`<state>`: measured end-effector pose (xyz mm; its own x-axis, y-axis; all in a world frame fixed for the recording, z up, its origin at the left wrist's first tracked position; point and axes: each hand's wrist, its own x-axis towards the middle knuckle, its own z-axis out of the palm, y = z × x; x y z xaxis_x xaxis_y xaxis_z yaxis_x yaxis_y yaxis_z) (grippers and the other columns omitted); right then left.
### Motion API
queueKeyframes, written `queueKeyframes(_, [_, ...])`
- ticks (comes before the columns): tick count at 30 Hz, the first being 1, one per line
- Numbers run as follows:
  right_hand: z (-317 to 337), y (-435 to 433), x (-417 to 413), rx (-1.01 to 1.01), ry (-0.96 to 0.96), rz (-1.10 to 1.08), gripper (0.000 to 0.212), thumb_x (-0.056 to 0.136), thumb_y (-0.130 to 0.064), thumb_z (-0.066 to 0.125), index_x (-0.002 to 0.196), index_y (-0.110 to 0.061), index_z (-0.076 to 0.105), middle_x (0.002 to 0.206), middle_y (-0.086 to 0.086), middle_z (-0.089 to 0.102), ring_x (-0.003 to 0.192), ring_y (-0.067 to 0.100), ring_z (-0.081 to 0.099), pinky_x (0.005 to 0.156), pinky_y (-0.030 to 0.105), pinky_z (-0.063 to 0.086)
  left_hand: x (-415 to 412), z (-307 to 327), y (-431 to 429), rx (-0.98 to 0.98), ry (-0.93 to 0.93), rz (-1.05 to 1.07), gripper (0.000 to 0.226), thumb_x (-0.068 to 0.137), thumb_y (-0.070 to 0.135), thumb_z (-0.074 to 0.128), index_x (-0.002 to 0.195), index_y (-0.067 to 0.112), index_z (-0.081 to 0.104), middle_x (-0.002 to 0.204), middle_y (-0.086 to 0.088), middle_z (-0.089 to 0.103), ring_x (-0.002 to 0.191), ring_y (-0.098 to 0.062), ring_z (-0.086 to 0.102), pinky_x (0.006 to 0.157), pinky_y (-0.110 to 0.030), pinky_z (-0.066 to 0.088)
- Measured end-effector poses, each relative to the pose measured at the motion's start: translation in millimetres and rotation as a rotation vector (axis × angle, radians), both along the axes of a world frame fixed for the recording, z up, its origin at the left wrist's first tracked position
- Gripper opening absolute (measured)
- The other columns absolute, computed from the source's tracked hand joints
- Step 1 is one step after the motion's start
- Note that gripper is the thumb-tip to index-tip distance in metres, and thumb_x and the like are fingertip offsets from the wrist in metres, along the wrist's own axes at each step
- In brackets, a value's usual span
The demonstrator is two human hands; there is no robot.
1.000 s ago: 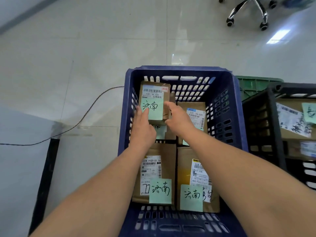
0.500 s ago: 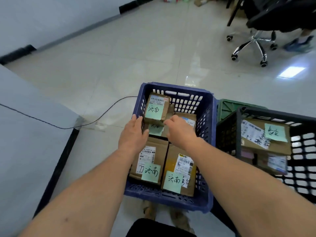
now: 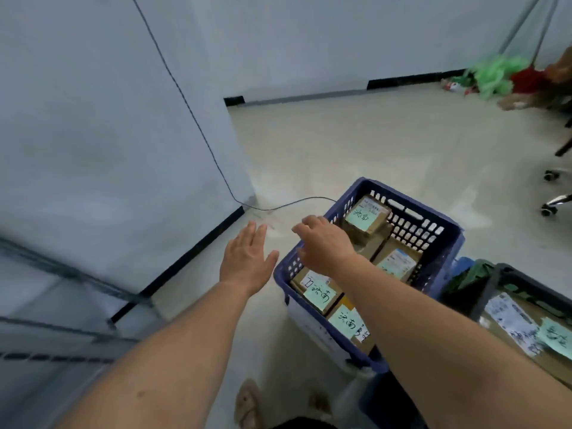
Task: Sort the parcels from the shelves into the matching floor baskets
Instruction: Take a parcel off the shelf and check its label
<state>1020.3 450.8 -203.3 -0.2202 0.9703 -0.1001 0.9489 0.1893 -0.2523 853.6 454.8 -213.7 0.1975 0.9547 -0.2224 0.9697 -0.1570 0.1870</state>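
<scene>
A blue floor basket [image 3: 439, 243] holds several brown cardboard parcels with green handwritten notes. The small parcel [image 3: 366, 216] lies on top at the basket's far end, with nothing touching it. My left hand [image 3: 246, 258] hovers flat with straight fingers over the floor, left of the basket. Above the basket's left rim is my right hand [image 3: 325, 243], its fingers loosely bent and holding nothing. A black basket [image 3: 495, 277] at the right edge holds a larger parcel [image 3: 520, 329] with a green note.
A grey metal shelf frame [image 3: 77, 280] stands at the lower left against a pale wall. A thin black cable [image 3: 291, 203] runs down the wall and across the floor to the basket. Office chair casters [image 3: 554, 205] are at the right. A green basket [image 3: 467, 277] sits behind the black one.
Both hands have let go of the small parcel, which now rests in the blue basket. They have drawn back to the left, and my view has swung left toward the wall and shelf.
</scene>
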Motion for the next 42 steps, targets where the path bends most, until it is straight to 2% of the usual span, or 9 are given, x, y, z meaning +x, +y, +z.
queueKeyframes(6, [29.2, -10.5, -82.4, 0.034, -0.015, 0.197, 0.046, 0.094, -0.031, 0.049, 0.138, -0.018, 0.042, 0.143, 0.008, 0.039, 0.131, 0.026, 0.036, 0.099, 0.039, 0.040, -86.9, 27.2, -41.9, 0.051, 0.045, 0.181, 0.069, 0.098, 0.051, 0.032, 0.153, 0.020, 0.004, 0.161, -0.006, -0.006, 0.148, -0.022, 0.001, 0.120, -0.041, 0.006])
queueKeyframes(11, [44.2, -39.8, -151.1, -0.003, -0.134, 0.375, 0.066, 0.093, -0.050, 0.046, 0.149, -0.028, 0.020, 0.158, 0.008, 0.013, 0.144, 0.029, 0.013, 0.115, 0.047, 0.020, -153.7, 39.7, -92.8, 0.047, 0.129, 0.318, 0.072, 0.095, 0.063, 0.023, 0.153, 0.028, -0.001, 0.160, -0.005, -0.016, 0.147, -0.024, -0.014, 0.118, -0.048, -0.005])
queueKeyframes(14, [53.4, -64.6, -198.3, 0.021, -0.199, 0.483, 0.071, 0.091, -0.058, 0.041, 0.151, -0.032, 0.013, 0.159, 0.007, 0.006, 0.146, 0.028, 0.007, 0.116, 0.051, 0.012, -196.0, 49.2, -136.2, 0.071, 0.164, 0.393, 0.073, 0.093, 0.066, 0.021, 0.152, 0.030, -0.001, 0.159, -0.006, -0.017, 0.146, -0.025, -0.016, 0.117, -0.050, -0.007])
queueKeyframes(20, [81.2, -132.3, -315.1, 0.105, -0.229, 0.703, 0.069, 0.094, -0.058, 0.036, 0.152, -0.029, 0.011, 0.160, 0.006, 0.006, 0.146, 0.026, 0.009, 0.116, 0.049, 0.013, -296.7, 69.7, -240.0, 0.117, 0.203, 0.576, 0.075, 0.094, 0.064, 0.024, 0.152, 0.026, -0.005, 0.160, -0.007, -0.014, 0.147, -0.025, -0.012, 0.117, -0.050, -0.003])
queueKeyframes(25, [103.7, -193.4, -405.4, 0.241, -0.185, 0.840, 0.067, 0.092, -0.056, 0.039, 0.149, -0.027, 0.020, 0.157, 0.008, 0.016, 0.142, 0.027, 0.021, 0.114, 0.045, 0.021, -370.5, 84.1, -315.3, 0.172, 0.211, 0.722, 0.073, 0.095, 0.062, 0.021, 0.152, 0.026, -0.007, 0.160, -0.005, -0.013, 0.147, -0.023, -0.012, 0.117, -0.048, -0.005])
queueKeyframes(34, [121.5, -299.6, -553.6, 0.323, -0.216, 1.051, 0.069, 0.094, -0.058, 0.035, 0.152, -0.026, 0.014, 0.160, 0.007, 0.008, 0.146, 0.028, 0.012, 0.118, 0.048, 0.012, -486.1, 96.6, -455.8, 0.215, 0.255, 0.961, 0.074, 0.094, 0.064, 0.019, 0.151, 0.027, -0.011, 0.160, -0.004, -0.012, 0.147, -0.023, -0.012, 0.117, -0.048, -0.008])
queueKeyframes(42, [130.3, -389.2, -664.7, 0.351, -0.201, 1.274, 0.070, 0.095, -0.055, 0.037, 0.152, -0.026, 0.010, 0.160, 0.009, 0.007, 0.144, 0.029, 0.018, 0.115, 0.046, 0.018, -561.2, 102.5, -557.3, 0.232, 0.262, 1.215, 0.074, 0.095, 0.061, 0.024, 0.151, 0.027, -0.011, 0.160, -0.003, -0.013, 0.147, -0.021, -0.012, 0.117, -0.048, -0.009])
